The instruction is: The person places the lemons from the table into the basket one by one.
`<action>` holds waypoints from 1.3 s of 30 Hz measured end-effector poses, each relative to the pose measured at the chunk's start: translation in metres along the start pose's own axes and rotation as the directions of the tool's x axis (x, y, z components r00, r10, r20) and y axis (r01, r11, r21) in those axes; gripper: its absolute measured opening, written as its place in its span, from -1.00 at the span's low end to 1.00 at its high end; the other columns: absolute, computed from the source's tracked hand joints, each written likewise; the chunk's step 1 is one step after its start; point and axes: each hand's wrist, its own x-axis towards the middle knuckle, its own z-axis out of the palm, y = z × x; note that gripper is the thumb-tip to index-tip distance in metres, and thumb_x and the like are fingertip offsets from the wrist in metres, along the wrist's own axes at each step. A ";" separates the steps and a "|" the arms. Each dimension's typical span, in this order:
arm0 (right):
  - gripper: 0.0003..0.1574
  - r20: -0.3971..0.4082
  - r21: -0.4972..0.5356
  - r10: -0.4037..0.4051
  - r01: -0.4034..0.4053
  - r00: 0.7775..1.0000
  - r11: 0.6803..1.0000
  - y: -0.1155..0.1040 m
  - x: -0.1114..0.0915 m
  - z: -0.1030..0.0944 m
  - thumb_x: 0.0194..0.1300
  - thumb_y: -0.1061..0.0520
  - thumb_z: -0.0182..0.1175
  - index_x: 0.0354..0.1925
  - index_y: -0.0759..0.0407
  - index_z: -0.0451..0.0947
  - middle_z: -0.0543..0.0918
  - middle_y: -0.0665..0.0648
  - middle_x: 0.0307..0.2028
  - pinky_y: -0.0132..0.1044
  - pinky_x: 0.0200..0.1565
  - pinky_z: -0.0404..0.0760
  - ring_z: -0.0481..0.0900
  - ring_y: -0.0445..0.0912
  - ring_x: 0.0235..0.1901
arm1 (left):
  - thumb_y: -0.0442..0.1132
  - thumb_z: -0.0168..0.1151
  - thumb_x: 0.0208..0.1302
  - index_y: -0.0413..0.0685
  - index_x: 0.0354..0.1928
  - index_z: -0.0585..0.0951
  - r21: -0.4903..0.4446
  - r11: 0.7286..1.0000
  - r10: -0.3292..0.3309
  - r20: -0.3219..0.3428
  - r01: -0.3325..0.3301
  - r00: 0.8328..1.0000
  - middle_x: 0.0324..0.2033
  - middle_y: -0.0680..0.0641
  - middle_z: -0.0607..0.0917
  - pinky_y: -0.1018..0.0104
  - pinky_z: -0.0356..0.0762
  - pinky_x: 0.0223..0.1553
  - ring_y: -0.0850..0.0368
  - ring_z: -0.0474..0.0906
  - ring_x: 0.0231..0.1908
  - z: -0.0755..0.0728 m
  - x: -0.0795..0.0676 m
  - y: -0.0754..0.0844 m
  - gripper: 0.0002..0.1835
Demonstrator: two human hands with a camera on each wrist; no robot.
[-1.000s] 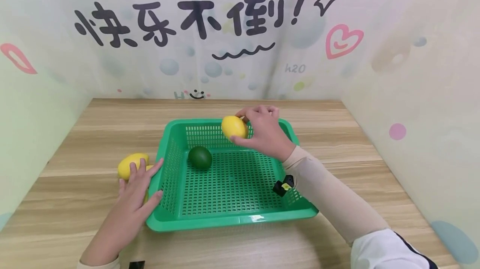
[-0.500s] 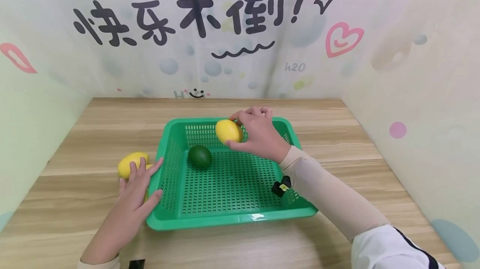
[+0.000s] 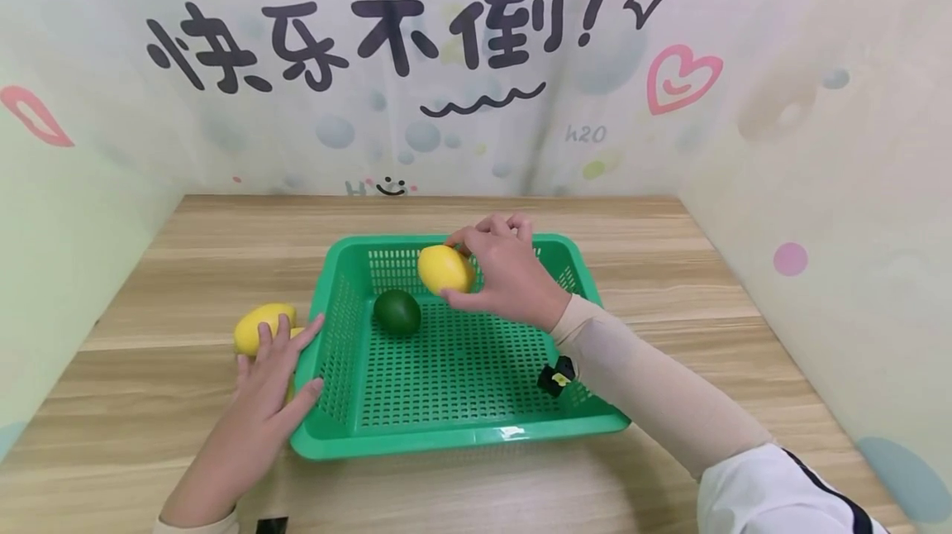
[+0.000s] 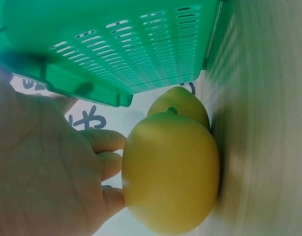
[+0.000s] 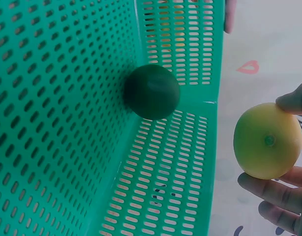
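A yellow lemon [image 3: 440, 269] is held above the far part of a green plastic basket [image 3: 476, 436], pinched between the thumb and fingers of my right hand [image 3: 516, 274]. On the basket's floor, toward its far left corner, lies a smooth dark green oval fruit [image 3: 397, 312]. My left hand [image 3: 260, 398] rests at the basket's left rim, fingers spread and thumb over the edge. Its other fingertips reach a lemon [image 4: 170, 172] on the table outside; a second lemon [image 4: 183, 101] sits behind that one, partly hidden in the left wrist view.
The basket stands on a wood-grain table [image 3: 714, 286]. A printed wall sheet [image 3: 625, 154] rises behind the table, with side walls at left and right. A small black device [image 3: 556, 377] sits at my right wrist, overlapping the basket's right side in the head view.
My right hand has carried the lemon a little leftward and nearer to me, over the basket. The left hand, basket and other fruit stay in place.
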 end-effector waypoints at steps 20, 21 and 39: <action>-0.31 0.031 -0.031 -0.086 0.087 0.996 0.996 -0.012 -0.001 0.007 0.16 -0.23 0.43 0.12 0.14 0.64 0.72 -0.04 -0.10 0.12 0.13 0.11 0.38 -0.08 -0.01 | -0.09 -0.02 0.63 0.18 0.67 0.00 -0.005 1.000 -0.009 0.010 0.009 1.000 0.58 -0.41 -0.24 -0.40 -0.71 0.38 -0.33 -0.60 0.54 0.000 0.000 0.000 -0.31; -0.32 0.034 -0.033 -0.088 0.089 0.996 0.996 -0.013 -0.001 0.007 0.16 -0.23 0.43 0.11 0.13 0.64 0.72 -0.05 -0.07 0.11 0.13 0.11 0.38 -0.08 -0.01 | -0.09 -0.02 0.63 0.18 0.67 0.00 -0.005 1.000 -0.011 0.011 0.011 1.000 0.58 -0.41 -0.25 -0.40 -0.71 0.38 -0.32 -0.61 0.54 0.000 0.000 0.000 -0.31; -0.34 0.054 -0.051 -0.127 0.130 0.990 0.990 -0.020 -0.004 0.017 0.13 -0.25 0.43 0.10 0.05 0.64 0.70 -0.10 0.01 0.11 0.15 0.14 0.41 -0.10 0.04 | -0.10 0.00 0.63 0.19 0.67 0.01 -0.003 1.000 0.003 0.000 -0.003 1.000 0.58 -0.42 -0.23 -0.41 -0.71 0.37 -0.33 -0.59 0.55 0.000 -0.001 -0.001 -0.30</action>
